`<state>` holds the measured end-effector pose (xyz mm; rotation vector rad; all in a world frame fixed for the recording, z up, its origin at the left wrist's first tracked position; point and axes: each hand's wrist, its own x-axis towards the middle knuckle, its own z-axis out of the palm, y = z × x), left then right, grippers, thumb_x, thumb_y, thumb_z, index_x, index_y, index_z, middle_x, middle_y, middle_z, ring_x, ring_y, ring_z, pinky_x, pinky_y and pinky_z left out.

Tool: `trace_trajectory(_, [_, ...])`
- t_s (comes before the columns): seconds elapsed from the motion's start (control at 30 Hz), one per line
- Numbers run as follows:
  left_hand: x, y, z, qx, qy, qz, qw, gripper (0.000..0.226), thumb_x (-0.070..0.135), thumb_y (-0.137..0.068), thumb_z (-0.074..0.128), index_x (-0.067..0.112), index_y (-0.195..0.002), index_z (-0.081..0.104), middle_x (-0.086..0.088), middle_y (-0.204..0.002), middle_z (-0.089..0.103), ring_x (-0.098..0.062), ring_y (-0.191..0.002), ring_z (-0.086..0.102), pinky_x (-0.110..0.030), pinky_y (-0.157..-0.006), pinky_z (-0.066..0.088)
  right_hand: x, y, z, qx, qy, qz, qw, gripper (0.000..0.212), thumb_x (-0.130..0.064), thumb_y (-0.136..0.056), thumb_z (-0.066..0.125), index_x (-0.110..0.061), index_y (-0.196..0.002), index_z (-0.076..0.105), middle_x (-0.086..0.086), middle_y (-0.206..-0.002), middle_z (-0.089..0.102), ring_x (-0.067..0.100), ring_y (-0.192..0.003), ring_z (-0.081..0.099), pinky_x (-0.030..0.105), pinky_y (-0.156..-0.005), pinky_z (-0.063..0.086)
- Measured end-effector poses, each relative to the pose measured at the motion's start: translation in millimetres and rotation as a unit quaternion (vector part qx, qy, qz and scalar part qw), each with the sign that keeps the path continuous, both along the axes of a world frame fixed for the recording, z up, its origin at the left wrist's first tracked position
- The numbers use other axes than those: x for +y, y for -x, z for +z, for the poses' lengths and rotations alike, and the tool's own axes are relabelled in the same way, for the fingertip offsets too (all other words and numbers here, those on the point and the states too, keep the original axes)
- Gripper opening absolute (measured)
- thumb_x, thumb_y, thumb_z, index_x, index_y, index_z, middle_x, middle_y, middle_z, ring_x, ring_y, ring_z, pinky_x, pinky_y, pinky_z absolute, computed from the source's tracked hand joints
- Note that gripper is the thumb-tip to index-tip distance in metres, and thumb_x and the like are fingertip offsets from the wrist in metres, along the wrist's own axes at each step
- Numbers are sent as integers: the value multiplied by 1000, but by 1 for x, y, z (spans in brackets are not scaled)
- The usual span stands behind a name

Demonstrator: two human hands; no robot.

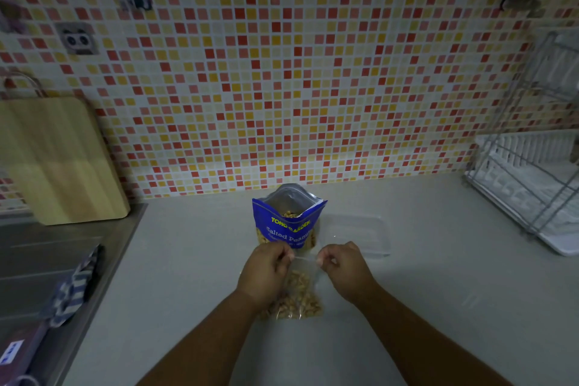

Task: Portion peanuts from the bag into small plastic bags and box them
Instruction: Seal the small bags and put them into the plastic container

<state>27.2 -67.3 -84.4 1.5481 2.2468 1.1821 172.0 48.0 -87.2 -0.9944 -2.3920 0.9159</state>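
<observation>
Peanuts fill the lower half of a small clear plastic bag [297,294] lying on the pale grey countertop [407,307] between the two hands. The left hand [266,269] pinches the bag's top edge at its left corner and the right hand [343,269] pinches the right corner — fingers closed on the strip. Just beyond the knuckles stands an open blue foil pouch of salted peanuts [289,222]; a clear rectangular plastic box [357,235] sits beyond the right hand — beside the pouch.
</observation>
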Motion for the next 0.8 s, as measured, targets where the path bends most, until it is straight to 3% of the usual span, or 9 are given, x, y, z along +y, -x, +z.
trace_trajectory(0.1, [1, -3, 2, -41, 2, 5, 999, 14, 22, -90, 55, 22, -77, 58, 8, -76, 59, -8, -71, 52, -16, -59, 36, 0, 1, 0, 50, 28, -1, 998, 12, -19, -83, 55, -17, -76, 65, 4, -78, 65, 15, -82, 47, 23, -69, 35])
trace_trajectory(0.2, [4, -7, 8, -131, 19, 4, 991, 14, 22, -92, 56, 24, -78, 58, 11, -76, 61, -3, -73, 55, -6, -60, 39, -2, 1, 4, 123, 129, -6, 984, 25, -7, -91, 52, -24, -73, 50, -4, -71, 55, 8, -67, 49, 20, -63, 38])
trace_trajectory(0.3, [6, -9, 10, -235, 33, -20, 971, 7, 26, -92, 55, 26, -91, 63, 7, -92, 66, -6, -88, 59, -10, -72, 45, -1, 5, 5, 142, 216, -63, 964, 27, 3, -91, 43, -18, -75, 49, 5, -71, 59, 13, -63, 55, 21, -60, 44])
trace_trajectory(0.37, [3, -3, 2, -272, 26, 8, 962, 16, 23, -94, 54, 22, -106, 62, 1, -108, 65, -12, -100, 59, -17, -82, 46, 1, 8, 3, 116, 259, -114, 952, 23, 4, -88, 42, -14, -77, 50, 7, -67, 59, 14, -56, 54, 22, -55, 43])
trace_trajectory(0.47, [-13, 17, -21, -217, 12, 98, 971, 28, 24, -93, 49, 10, -113, 63, -4, -111, 65, -16, -102, 59, -25, -87, 46, 5, 9, -10, 29, 288, -165, 943, 18, -2, -87, 46, -17, -80, 51, 5, -74, 60, 17, -62, 59, 25, -56, 51])
trace_trajectory(0.53, [-30, 29, -40, -174, 27, 138, 975, 56, 44, -83, 40, 6, -116, 63, -9, -114, 66, -23, -107, 60, -35, -98, 46, 7, 7, -22, -34, 276, -165, 946, 22, -7, -88, 49, -25, -74, 48, 8, -90, 61, 25, -81, 62, 34, -77, 56])
trace_trajectory(0.6, [-42, 36, -60, -116, 84, 127, 981, 73, 55, -79, 27, 7, -123, 60, -13, -124, 63, -27, -116, 57, -37, -104, 42, 7, 5, -30, -67, 260, -174, 947, 18, -10, -90, 47, -24, -80, 52, 11, -103, 62, 26, -90, 59, 31, -82, 51])
trace_trajectory(0.7, [-50, 36, -80, -33, 148, 100, 983, 75, 57, -82, 17, 12, -132, 52, -13, -135, 54, -32, -126, 48, -42, -110, 34, 2, 6, -41, -72, 236, -201, 948, 22, -13, -90, 47, -13, -110, 56, 12, -110, 62, 28, -100, 60, 27, -79, 44])
trace_trajectory(0.8, [-51, 31, -88, 13, 188, 100, 977, 81, 58, -79, 7, 18, -142, 38, -7, -150, 38, -29, -140, 31, -44, -115, 20, -5, 8, -50, -41, 197, -237, 950, 27, -9, -89, 51, -7, -116, 52, 17, -111, 63, 33, -105, 59, 29, -84, 43])
